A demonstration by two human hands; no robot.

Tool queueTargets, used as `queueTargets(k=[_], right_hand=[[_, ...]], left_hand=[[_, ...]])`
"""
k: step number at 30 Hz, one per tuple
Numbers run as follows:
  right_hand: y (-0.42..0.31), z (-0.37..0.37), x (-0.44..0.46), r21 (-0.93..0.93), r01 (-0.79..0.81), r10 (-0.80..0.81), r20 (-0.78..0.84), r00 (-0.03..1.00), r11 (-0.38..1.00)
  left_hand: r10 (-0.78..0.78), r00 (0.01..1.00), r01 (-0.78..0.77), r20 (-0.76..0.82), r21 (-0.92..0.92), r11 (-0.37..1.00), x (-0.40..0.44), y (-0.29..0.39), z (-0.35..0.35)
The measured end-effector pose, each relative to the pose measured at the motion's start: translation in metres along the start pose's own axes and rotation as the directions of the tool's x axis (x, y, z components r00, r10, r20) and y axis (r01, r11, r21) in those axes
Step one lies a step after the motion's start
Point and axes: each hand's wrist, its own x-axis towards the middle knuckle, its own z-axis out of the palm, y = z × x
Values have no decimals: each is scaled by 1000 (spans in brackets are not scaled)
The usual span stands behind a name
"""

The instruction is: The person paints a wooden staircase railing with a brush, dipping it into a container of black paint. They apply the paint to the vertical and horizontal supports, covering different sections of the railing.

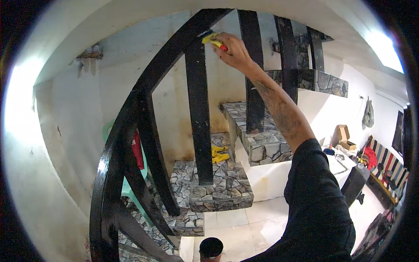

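Observation:
My right hand (233,51) is closed around a paintbrush (214,40) with a yellow and red handle. The bristles touch the curved black handrail (170,48) near the top of a black baluster (200,113). At the bottom edge, a small round container of black paint (211,247) is held up close to my body. Just below it a bit of my left hand (211,259) shows, with most of that hand cut off by the frame.
Stone-patterned stair treads (222,192) climb behind the balusters. A yellow cloth (219,154) lies on one step. A green plastic chair (131,190) stands behind the railing with a red cloth (138,150). At right are an open cardboard box (345,137) and a striped sofa (388,163).

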Motion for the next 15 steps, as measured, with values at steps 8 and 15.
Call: queueTargets(k=[8, 15], right_hand=[[-11, -4, 21, -133, 108, -126, -136, 983, 985], [-46, 47, -13, 146, 67, -90, 156, 984, 987]], left_hand=[[3, 1000, -3, -24, -4, 1000, -14, -6, 1], [-54, 996, 51, -70, -43, 998, -26, -23, -1]])
